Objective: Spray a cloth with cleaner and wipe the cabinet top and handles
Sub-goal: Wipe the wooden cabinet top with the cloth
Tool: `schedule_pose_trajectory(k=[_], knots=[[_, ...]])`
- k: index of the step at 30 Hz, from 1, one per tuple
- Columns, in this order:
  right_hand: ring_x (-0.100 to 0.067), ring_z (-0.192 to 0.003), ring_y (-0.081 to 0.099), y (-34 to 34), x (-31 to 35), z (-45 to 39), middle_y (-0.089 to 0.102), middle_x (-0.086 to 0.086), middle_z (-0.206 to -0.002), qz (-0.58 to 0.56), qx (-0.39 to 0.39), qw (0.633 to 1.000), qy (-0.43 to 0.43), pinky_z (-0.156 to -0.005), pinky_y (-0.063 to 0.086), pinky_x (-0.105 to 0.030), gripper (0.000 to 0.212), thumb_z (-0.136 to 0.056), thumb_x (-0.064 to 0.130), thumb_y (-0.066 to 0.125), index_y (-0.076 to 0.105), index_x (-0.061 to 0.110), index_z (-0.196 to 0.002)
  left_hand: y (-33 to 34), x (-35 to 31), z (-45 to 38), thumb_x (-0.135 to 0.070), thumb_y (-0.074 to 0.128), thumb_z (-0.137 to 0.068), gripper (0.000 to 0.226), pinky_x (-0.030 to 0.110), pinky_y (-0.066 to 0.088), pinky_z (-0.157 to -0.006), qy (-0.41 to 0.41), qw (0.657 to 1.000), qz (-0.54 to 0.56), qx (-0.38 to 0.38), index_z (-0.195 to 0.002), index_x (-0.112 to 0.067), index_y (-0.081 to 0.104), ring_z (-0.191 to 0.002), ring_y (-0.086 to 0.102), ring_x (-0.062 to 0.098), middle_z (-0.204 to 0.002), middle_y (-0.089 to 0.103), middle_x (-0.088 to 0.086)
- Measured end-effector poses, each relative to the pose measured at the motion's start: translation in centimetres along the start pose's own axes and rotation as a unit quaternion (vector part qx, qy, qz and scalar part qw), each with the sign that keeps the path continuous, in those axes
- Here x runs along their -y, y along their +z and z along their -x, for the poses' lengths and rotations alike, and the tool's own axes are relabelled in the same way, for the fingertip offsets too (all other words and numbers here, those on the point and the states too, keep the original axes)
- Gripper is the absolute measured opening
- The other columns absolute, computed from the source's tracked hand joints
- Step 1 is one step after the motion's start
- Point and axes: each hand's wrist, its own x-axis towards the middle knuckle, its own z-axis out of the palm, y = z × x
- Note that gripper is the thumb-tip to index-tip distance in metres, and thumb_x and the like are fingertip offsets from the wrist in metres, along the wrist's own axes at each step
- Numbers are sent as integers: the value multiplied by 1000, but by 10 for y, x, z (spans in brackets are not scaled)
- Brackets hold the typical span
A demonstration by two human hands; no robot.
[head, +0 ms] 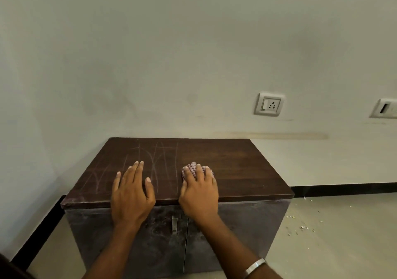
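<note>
The right hand (198, 189) presses a checked cloth (194, 170) flat — fingers straight. The left hand (131, 189) rests spread on the scratched cabinet top (236, 167) — a pale wall (150, 53) behind.

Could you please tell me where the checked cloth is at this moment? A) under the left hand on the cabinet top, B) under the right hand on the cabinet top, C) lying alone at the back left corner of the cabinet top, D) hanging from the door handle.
B: the checked cloth lies on the cabinet top under the fingers of the right hand, while the left hand rests flat on bare wood.
</note>
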Motion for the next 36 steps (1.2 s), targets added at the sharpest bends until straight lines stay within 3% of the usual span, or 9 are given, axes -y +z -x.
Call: schedule_pose_trajectory(k=[5, 10, 15, 20, 32, 36], knots=[[-25, -148, 12, -6, -25, -3, 22, -1, -160, 2, 11, 999, -35, -120, 12, -40, 50, -99, 41, 27, 28, 33, -149, 0, 3, 0, -40, 26, -91, 61, 43, 23, -118, 5, 1000, 7, 2, -141, -10, 46, -134, 45, 21, -143, 51, 8], [-29, -142, 27, -27, -103, -3, 36, -3, -154, 57, -48, 993, 88, -116, 26, -42, 54, -92, 42, 27, 41, 32, -143, 0, 5, -1, -39, 26, -92, 61, 43, 23, -117, 15, 1000, 13, 8, -141, -10, 46, -136, 43, 23, -144, 49, 9], [-31, -146, 16, -44, -136, -1, 24, -7, -159, 71, -20, 982, 172, -120, 15, -43, 51, -98, 39, 30, 30, 31, -149, -2, 15, -6, -39, 25, -92, 61, 43, 25, -116, 41, 999, 15, 22, -141, -9, 46, -135, 44, 24, -143, 50, 10], [-33, -145, 17, -31, -94, -2, 26, -8, -158, 63, -26, 987, 147, -119, 15, -46, 53, -97, 39, 27, 32, 30, -148, -18, 50, -17, -36, 31, -90, 59, 44, 25, -116, 51, 999, -2, 12, -137, -4, 50, -132, 47, 28, -138, 54, 15], [-37, -148, 1, 20, 91, 2, 7, -13, -162, 2, 47, 999, -7, -120, 5, -52, 56, -101, 39, 25, 17, 20, -153, -26, 78, -26, -35, 32, -90, 58, 40, 23, -118, 19, 999, 20, -23, -139, -8, 48, -136, 42, 24, -142, 51, 11], [-35, -148, 5, 24, 100, 4, 12, -12, -161, -15, 39, 999, -32, -120, 8, -49, 53, -101, 37, 27, 21, 22, -152, -25, 80, -26, -36, 33, -90, 58, 39, 22, -119, 3, 999, 25, -23, -141, -10, 46, -137, 40, 22, -144, 49, 9]])
